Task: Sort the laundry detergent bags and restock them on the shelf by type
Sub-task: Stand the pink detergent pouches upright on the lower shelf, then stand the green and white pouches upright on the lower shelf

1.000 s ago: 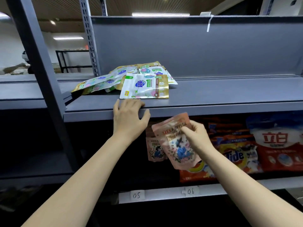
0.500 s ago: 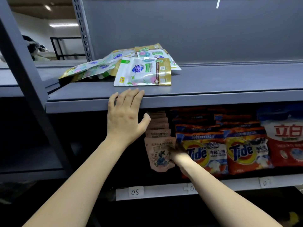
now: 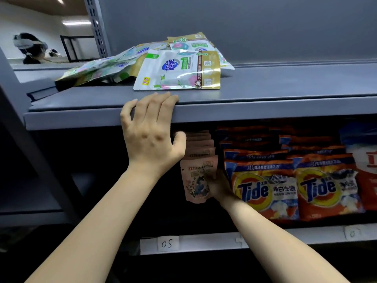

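Note:
My right hand (image 3: 217, 183) reaches under the upper shelf and holds a pink flowered detergent bag (image 3: 195, 181) upright at the front of a row of like pink bags (image 3: 201, 144) on the lower shelf. My left hand (image 3: 150, 129) rests on the front lip of the upper grey shelf (image 3: 265, 108), fingers spread over the edge, holding no bag. A loose heap of white, green and gold detergent bags (image 3: 177, 73) lies on that upper shelf just behind my left hand.
Orange Tide bags (image 3: 265, 188) stand in rows right of the pink bags, then red and white bags (image 3: 367, 164) at the far right. Paper tag "05" (image 3: 167, 243) marks the lower shelf's edge. A grey upright post (image 3: 30, 139) stands at left. A person's head shows far left.
My right hand has carried the pink bag from in front of the shelf into the lower shelf, standing it at the front of the pink row. The view has moved closer and lower.

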Demonstrator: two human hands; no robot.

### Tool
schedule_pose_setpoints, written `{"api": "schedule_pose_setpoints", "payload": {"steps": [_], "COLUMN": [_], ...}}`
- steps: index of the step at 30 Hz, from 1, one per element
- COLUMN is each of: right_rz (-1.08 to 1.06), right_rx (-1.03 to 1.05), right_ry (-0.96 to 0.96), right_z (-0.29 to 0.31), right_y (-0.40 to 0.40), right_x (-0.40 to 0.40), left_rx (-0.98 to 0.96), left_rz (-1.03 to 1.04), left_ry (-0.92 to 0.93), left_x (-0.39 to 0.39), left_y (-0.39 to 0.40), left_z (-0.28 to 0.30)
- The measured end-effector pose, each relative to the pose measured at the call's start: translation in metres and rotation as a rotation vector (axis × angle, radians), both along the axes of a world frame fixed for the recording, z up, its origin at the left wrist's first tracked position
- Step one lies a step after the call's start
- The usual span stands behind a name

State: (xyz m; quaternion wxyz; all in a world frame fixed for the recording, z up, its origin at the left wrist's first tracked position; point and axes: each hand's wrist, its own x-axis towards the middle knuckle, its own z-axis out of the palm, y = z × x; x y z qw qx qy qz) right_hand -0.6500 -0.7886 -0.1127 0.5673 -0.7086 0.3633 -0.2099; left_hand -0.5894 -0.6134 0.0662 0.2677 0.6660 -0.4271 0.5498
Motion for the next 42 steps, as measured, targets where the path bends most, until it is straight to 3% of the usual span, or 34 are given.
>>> {"api": "schedule_pose_setpoints", "payload": {"steps": [9,23,42], "right_rz": [-0.027,-0.044,0.111], "right_rx": [-0.281,-0.296,-0.534], "right_ry": [0.070,0.181,0.355], "right_z": [0.013,0.041,0.096], "right_y": [0.010,0.012,0.022], "right_x": [-0.006,-0.018,-0.052], "left_rx": [-0.006,0.137,0.184], "left_rz": [0.040,0.039,0.037], "left_ry": [-0.003,0.103,0.154], "left_x": [0.000,-0.005,-0.008], "left_y": [-0.002,0.008,0.010], "left_z": [-0.004,-0.004,-0.002]}}
